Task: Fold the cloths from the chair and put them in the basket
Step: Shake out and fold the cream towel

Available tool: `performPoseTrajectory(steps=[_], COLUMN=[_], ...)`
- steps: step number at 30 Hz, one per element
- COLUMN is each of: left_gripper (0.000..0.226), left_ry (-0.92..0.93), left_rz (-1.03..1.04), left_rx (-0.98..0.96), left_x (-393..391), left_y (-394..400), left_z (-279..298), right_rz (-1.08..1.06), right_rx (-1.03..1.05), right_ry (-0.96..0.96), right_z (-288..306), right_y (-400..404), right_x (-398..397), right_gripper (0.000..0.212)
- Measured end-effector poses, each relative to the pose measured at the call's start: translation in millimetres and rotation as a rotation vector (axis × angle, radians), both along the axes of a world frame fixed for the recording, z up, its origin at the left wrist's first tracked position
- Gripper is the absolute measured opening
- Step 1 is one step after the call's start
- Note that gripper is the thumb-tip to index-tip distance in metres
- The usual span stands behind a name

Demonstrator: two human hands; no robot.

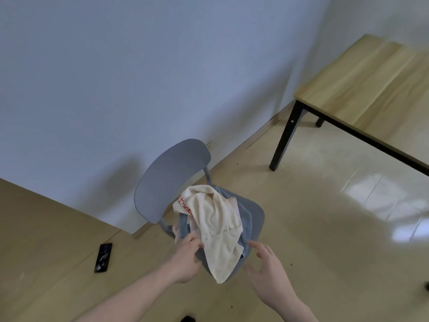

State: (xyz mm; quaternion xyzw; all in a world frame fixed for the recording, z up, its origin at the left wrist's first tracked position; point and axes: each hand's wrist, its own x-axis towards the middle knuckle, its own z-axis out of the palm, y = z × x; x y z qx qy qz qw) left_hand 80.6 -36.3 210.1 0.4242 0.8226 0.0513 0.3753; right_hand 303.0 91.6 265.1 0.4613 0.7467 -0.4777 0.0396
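Cream cloth lies crumpled on top of the pile on the grey chair, one corner hanging over the seat's front edge. Red lettering shows on its far fold. Under it: a blue cloth and a pale pink one, only edges visible.

Left hand is at the pile's near-left edge; fingers curl onto the cloth there, apparently pinching the blue layer beside the cream one. Which layer is caught is hard to tell. Right hand is released, fingers spread, just right of the hanging cream corner and not touching it.

Judgement: step in hand is taking the first cloth off the pile.

- Take only the top cream cloth. If the left grip has the blue layer, the whole heap will likely drag off the seat.
- Bring the right hand in to the hanging corner, just left of where it hovers; pinch the hem, not a bunch.
- Lift straight up from the seat so the lower cloths stay put.
- Then find two adjacent corners and shake flat before folding.

The bench, well to the right of and beyond both hands, looks a suitable folding surface. Basket not in view. A dark flat object lies on the floor left of the left hand; identity unclear.
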Motion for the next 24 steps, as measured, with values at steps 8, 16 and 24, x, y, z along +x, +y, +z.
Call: performPoseTrajectory(steps=[8,16,24], left_gripper=[0.052,0.05,0.053], left_ry=[0.254,0.488,0.568], left_rz=[-0.177,-0.21,-0.253], left_rx=[0.313,0.675,0.808], left_x=[-54.3,-109.9,-113.7], left_y=[81.5,165.5,168.5], left_z=[-154.8,-261.7,-311.0], right_rz=[-0.101,-0.124,-0.229], right_rx=[0.127,0.408,0.505], right_ry=[0.101,0.182,0.336], right_z=[-191.4,-317.6,-371.1], right_y=[42.0,74.5,75.0], right_x=[-52.9,-83.2,-95.3], right_gripper=[0.053,0.043,0.021])
